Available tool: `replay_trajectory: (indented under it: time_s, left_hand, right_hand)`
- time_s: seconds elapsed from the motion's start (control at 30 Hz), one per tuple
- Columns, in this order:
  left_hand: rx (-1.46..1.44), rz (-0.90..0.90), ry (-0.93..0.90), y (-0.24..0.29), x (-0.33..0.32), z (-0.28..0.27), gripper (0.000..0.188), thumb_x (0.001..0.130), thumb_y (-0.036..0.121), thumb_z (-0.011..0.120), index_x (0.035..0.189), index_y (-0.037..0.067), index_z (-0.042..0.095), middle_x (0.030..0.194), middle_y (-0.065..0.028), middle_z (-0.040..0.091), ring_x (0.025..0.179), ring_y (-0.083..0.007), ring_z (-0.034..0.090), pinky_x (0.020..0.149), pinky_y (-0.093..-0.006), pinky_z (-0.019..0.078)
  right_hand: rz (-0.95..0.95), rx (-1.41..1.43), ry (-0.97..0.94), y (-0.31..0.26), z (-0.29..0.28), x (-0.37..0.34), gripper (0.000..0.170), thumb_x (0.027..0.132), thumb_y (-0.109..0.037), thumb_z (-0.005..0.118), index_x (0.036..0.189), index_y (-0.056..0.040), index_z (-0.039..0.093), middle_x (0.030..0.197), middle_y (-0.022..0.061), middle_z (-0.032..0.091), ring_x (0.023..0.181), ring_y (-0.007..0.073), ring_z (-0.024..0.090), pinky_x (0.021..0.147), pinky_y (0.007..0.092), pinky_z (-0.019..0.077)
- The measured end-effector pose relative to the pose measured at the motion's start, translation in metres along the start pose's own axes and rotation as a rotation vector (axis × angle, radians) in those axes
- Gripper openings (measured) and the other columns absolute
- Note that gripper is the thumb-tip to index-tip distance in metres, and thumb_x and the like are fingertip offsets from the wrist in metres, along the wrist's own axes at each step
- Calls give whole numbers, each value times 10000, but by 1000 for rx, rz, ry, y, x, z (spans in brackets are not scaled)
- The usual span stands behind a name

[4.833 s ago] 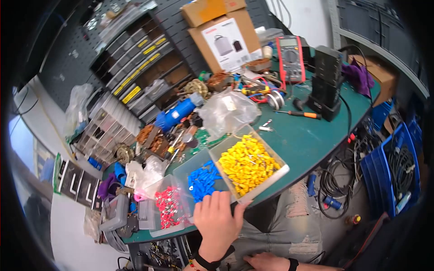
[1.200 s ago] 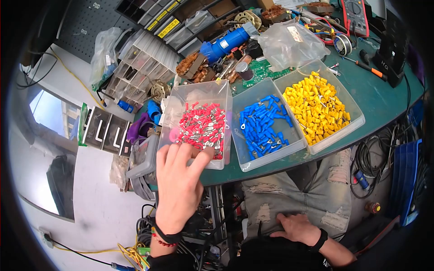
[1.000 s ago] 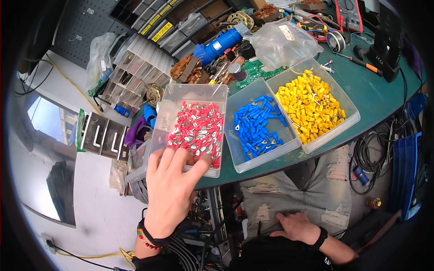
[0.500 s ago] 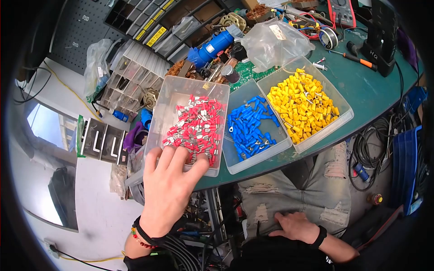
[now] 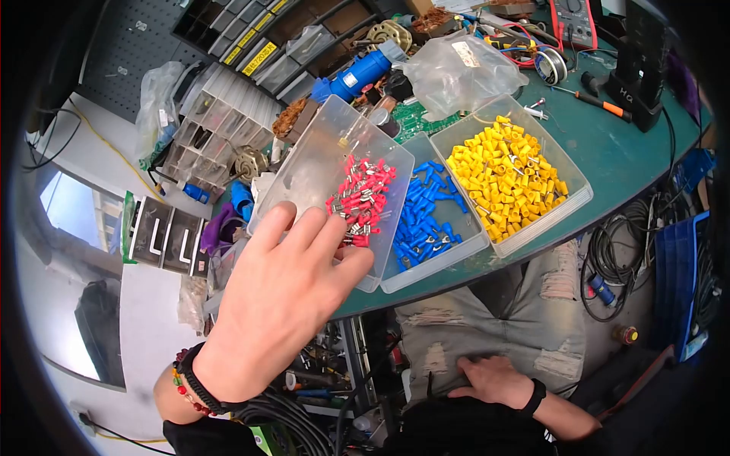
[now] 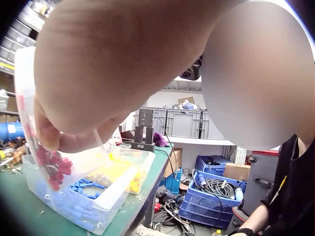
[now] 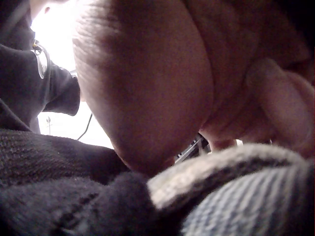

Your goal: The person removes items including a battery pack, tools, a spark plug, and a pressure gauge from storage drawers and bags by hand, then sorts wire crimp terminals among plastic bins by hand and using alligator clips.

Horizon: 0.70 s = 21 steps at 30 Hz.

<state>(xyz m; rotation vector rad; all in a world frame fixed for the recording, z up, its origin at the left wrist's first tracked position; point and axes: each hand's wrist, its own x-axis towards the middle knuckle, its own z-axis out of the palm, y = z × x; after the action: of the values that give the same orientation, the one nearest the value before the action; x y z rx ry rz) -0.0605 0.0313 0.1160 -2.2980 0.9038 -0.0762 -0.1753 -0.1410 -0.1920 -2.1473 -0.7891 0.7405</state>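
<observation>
My left hand [image 5: 277,296] grips the near wall of a clear plastic bin [image 5: 300,163] of red terminals [image 5: 365,190]. That bin is tilted, its left side raised, and the terminals lie gathered toward its right side. Its right edge overlaps the bin of blue terminals [image 5: 426,213]; a bin of yellow terminals [image 5: 509,178] stands to the right of that. In the left wrist view, fingers [image 6: 49,132] curl at the wall of the tilted bin, above the blue terminals [image 6: 86,187]. My right hand [image 5: 494,380] rests on the leg of the jeans, fingers relaxed and holding nothing.
Behind the bins lie a blue connector [image 5: 357,76], a green circuit board [image 5: 422,120] and a plastic bag [image 5: 464,72]. An orange-handled screwdriver [image 5: 604,105], a solder spool [image 5: 550,66] and a black stand [image 5: 635,95] are at the right.
The red-terminal bin has tipped up on its left side, and its terminals have shifted right. My left hand has risen with it. My right hand stays on the leg.
</observation>
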Motion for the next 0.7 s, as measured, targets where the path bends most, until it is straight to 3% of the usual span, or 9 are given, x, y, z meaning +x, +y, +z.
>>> replay_trajectory:
  time_s: [0.47, 0.7]
  left_hand:
    - [193, 171, -127, 10, 25, -13, 124, 751, 92, 577, 869, 130, 571, 875, -36, 498, 958, -186, 512, 940, -345, 370]
    - [455, 247, -175, 15, 38, -16, 78, 767, 135, 573, 843, 119, 580, 897, -29, 531, 1023, -176, 498, 1058, -361, 295]
  right_hand:
    - [-47, -9, 34, 5, 5, 0, 604, 825, -563, 626, 999, 8, 539, 690, 203, 651, 708, 402, 663, 610, 473, 523]
    - [-38, -5, 24, 5, 4, 0, 607, 824, -561, 628, 990, 16, 538, 681, 201, 651, 705, 402, 665, 612, 478, 524]
